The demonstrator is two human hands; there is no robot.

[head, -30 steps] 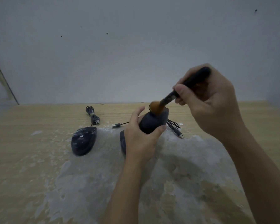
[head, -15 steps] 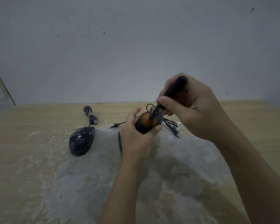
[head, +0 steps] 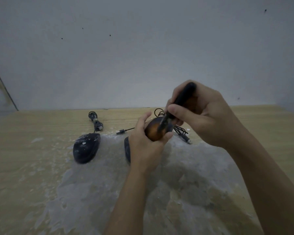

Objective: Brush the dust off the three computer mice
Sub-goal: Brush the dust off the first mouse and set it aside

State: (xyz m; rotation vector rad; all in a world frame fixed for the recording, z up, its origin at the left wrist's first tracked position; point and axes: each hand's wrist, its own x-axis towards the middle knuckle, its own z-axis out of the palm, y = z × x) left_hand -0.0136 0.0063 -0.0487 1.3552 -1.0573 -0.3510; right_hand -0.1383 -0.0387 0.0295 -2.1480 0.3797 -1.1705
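Note:
My left hand (head: 147, 150) grips a dark computer mouse (head: 169, 128) and holds it tilted up off the table. My right hand (head: 204, 119) grips the black handle of a brush (head: 183, 97). Its orange-brown bristles (head: 153, 131) are pressed flat and spread over the held mouse, hiding most of it. A second dark mouse (head: 86, 148), speckled with white dust, lies on the table to the left. Only the left edge of a third dark mouse (head: 127, 150) shows from behind my left hand.
The wooden table (head: 24, 167) carries a wide patch of grey-white dust (head: 109, 184) under my arms. A coiled cable (head: 95, 121) lies behind the left mouse, and another cable bundle (head: 182, 131) lies under my right hand. A grey wall closes off the back.
My right hand has moved down and left. The bristles went from the top of the held mouse to being spread across its face. My left hand keeps its hold.

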